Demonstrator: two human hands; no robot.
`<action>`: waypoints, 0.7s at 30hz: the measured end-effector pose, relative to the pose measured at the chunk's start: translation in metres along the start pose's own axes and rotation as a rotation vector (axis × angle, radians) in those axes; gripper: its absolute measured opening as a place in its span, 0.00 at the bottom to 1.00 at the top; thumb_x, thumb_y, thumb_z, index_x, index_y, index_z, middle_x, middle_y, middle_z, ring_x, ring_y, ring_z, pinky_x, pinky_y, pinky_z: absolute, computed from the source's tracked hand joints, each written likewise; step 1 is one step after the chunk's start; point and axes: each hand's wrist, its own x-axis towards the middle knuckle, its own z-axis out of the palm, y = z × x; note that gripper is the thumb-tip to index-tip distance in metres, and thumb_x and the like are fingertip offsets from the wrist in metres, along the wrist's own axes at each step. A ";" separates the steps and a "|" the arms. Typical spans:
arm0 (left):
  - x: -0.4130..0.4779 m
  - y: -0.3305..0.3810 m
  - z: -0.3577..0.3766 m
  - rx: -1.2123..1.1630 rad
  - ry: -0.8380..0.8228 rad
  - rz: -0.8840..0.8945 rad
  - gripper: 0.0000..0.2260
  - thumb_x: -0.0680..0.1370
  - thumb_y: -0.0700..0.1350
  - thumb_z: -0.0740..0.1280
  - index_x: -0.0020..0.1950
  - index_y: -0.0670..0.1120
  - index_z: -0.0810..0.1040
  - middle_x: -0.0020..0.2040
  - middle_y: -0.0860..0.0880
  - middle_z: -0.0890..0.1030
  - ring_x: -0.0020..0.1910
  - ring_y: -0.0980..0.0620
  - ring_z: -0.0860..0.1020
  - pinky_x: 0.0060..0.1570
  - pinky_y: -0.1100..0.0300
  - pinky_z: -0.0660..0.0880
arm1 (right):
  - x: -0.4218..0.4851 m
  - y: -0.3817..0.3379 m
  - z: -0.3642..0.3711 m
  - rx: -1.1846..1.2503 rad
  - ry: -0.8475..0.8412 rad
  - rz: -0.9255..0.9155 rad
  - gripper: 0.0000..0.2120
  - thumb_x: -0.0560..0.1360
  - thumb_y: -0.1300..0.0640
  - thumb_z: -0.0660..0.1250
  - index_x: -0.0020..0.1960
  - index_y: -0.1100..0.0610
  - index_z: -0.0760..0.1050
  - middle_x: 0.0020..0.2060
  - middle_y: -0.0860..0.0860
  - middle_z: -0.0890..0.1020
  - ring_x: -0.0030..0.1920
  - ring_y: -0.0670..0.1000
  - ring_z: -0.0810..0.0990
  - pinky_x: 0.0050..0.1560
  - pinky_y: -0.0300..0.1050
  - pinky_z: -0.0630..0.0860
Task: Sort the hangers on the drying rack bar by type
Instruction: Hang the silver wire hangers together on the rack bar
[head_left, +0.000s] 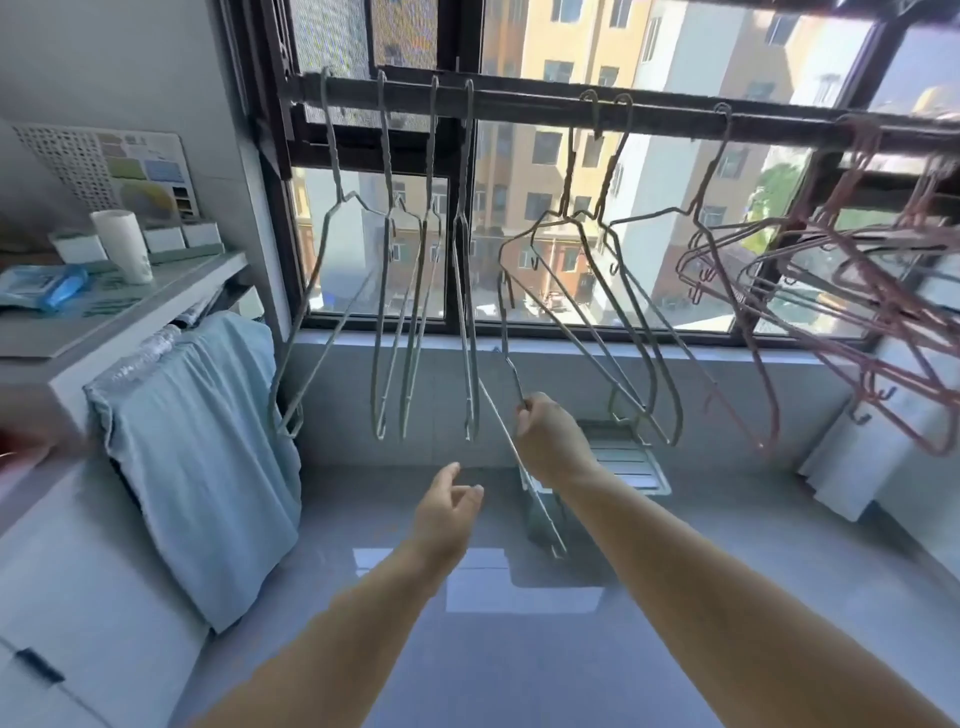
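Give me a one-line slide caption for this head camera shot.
Right hand grips a grey wire hanger below the drying rack bar, left hand open, pink hangers bunched at right.

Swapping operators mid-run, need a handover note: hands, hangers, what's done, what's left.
Left hand: open and holding nothing, low in front of the grey group.
Right hand: grips a grey wire hanger, which looks to be off the bar.
Drying rack bar: four grey hangers at the left, three middle hangers of wire, and pink hangers bunched at the right.
Done: the pink ones look grouped.
Left: hang the held hanger with its type. Check whether the middle three belong with the grey group and close the gap if so.
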 end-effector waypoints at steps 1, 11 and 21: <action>0.000 -0.004 -0.008 0.032 0.002 -0.001 0.22 0.78 0.44 0.59 0.71 0.44 0.59 0.55 0.47 0.72 0.53 0.51 0.71 0.49 0.64 0.65 | -0.005 0.010 0.002 -0.038 -0.016 0.008 0.13 0.77 0.63 0.53 0.59 0.60 0.70 0.52 0.58 0.79 0.54 0.58 0.76 0.46 0.43 0.68; -0.004 -0.044 -0.070 0.254 0.011 -0.064 0.27 0.76 0.42 0.63 0.72 0.52 0.55 0.66 0.42 0.67 0.56 0.47 0.69 0.49 0.60 0.66 | -0.060 0.066 0.001 -0.151 -0.158 0.042 0.09 0.78 0.57 0.53 0.47 0.51 0.72 0.39 0.50 0.75 0.37 0.53 0.71 0.41 0.43 0.65; -0.001 -0.064 -0.082 0.642 -0.229 0.005 0.21 0.76 0.52 0.62 0.68 0.54 0.63 0.71 0.44 0.62 0.70 0.44 0.60 0.69 0.50 0.57 | -0.117 0.096 -0.022 -0.354 0.032 -0.059 0.25 0.72 0.35 0.57 0.28 0.53 0.66 0.27 0.49 0.73 0.33 0.50 0.71 0.34 0.41 0.64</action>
